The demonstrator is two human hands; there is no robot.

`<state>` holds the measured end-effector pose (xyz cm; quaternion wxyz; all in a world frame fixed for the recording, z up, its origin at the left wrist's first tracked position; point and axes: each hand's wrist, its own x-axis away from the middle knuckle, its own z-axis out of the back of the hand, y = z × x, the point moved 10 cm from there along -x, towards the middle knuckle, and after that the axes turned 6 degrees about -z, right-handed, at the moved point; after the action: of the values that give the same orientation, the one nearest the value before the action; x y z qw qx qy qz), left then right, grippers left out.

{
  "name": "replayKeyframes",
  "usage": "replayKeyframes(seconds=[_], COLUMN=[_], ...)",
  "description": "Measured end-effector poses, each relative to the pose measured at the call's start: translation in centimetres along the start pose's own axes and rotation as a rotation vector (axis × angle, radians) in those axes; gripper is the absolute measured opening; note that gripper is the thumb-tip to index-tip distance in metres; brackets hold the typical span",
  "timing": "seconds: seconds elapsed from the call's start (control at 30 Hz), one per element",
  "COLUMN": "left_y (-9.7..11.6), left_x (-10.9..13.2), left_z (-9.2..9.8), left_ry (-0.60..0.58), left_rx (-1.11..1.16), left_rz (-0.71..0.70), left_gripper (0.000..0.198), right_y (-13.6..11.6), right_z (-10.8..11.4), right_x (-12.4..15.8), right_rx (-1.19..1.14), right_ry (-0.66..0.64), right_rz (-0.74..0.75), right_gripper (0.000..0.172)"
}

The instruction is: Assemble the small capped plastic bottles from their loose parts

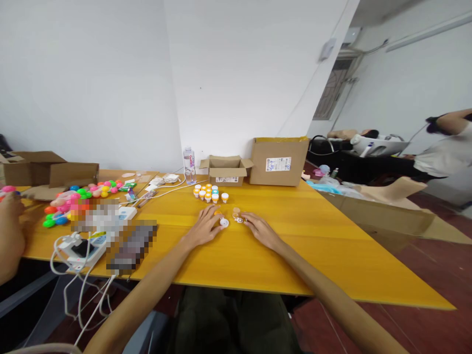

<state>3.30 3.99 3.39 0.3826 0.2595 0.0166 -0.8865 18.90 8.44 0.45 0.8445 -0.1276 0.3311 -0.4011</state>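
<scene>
White walls point(236, 88) are rising behind a yellow-orange wooden worktop point(313, 236), and a reddish-brown tiled floor point(317, 328) is showing beyond its edge. Near the middle of the worktop, a small round white plastic piece point(224, 222) is lying beside the thumb of the person's left hand point(202, 229). That hand's fingers are curving over a small orange piece point(217, 213), partly hidden beneath them; whether the left grip is closing on either piece, I cannot tell. Across a narrow gap, the right hand point(262, 232) is bending its fingers just beside a small white piece with dark spots point(239, 221); whether the right grip is holding it, I cannot tell. Just behind that, a pale tan round piece point(236, 211) is lying on the wood. Farther back, a cluster of small round-topped containers in white, orange and blue point(208, 193) is standing in loose rows. Behind them, a small open brown cardboard box point(226, 172) is sitting between a clear plastic bottle point(189, 166) and a larger brown cardboard carton point(278, 164). To the left, bright multicoloured balls point(68, 200) are lying heaped, and a white power strip point(127, 214) is bearing a black plug point(81, 248).
</scene>
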Motion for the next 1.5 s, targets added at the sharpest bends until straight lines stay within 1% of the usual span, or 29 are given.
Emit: replayKeyframes(seconds=[0.13, 0.2, 0.3, 0.47, 0.57, 0.7, 0.87, 0.93, 1.0, 1.1, 1.17, 1.33, 1.43, 1.5], left_y=[-0.1, -0.1, -0.2, -1.2, -1.7, -1.9, -1.6, -1.7, -1.8, -1.8, -1.5, -1.2, -0.9, -0.3], left_x=[-0.2, -0.2, -0.2, -0.1, 0.0, 0.1, 0.0, 0.0, 0.0, 0.1, 0.1, 0.1, 0.1, 0.0], left_z=[-0.6, -0.8, -1.0, -1.1, -1.2, -1.5, -1.2, -1.1, -0.9, -0.7, -0.7, -0.6, -0.3, -0.1], left_ry=[-0.05, -0.072, -0.099, -0.082, -0.082, -0.106, -0.09, -0.083, -0.071, -0.064, -0.073, -0.08, -0.067, -0.075], left_rx=[0.02, 0.039, 0.059, 0.073, 0.075, 0.071, 0.081, 0.082, 0.081, 0.081, 0.08, 0.069, 0.07, 0.077], left_rz=[0.01, 0.014, 0.02, 0.078, 0.114, 0.132, 0.115, 0.116, 0.12, 0.108, 0.083, 0.063, 0.063, 0.035], left_gripper=[0.03, 0.029, 0.029, 0.046, 0.05, 0.041, 0.029, 0.025, 0.023, 0.029, 0.031, 0.023, 0.026, 0.028], right_y=[-1.3, -2.1, -3.5, -5.4, -5.8, -4.8, -1.3, 0.1, 0.8, 1.0, 0.9, 1.2, 1.8, 2.1], right_z=[1.1, 1.3, 0.9, -0.2, -0.2, 0.7, 2.7, 3.1, 3.0, 2.7, 2.7, 3.2, 3.4, 3.5], right_x=[0.1, 0.3, 0.8, 1.6, 1.8, 1.8, 1.9, 1.9, 1.8, 1.8, 1.7, 1.7, 1.8, 2.0], right_rx=[-0.023, -0.017, 0.038, 0.172, 0.218, 0.228, 0.246, 0.247, 0.243, 0.236, 0.222, 0.175, 0.192, 0.218], right_ry=[0.073, 0.089, 0.085, 0.033, 0.033, 0.077, 0.157, 0.152, 0.125, 0.097, 0.102, 0.149, 0.164, 0.176], right_rz=[0.005, 0.024, 0.08, 0.173, 0.175, 0.105, -0.045, -0.086, -0.1, -0.098, -0.1, -0.133, -0.161, -0.179], right_gripper=[0.034, 0.034, 0.031, 0.026, 0.027, 0.028, 0.03, 0.029, 0.028, 0.027, 0.026, 0.025, 0.023, 0.022])
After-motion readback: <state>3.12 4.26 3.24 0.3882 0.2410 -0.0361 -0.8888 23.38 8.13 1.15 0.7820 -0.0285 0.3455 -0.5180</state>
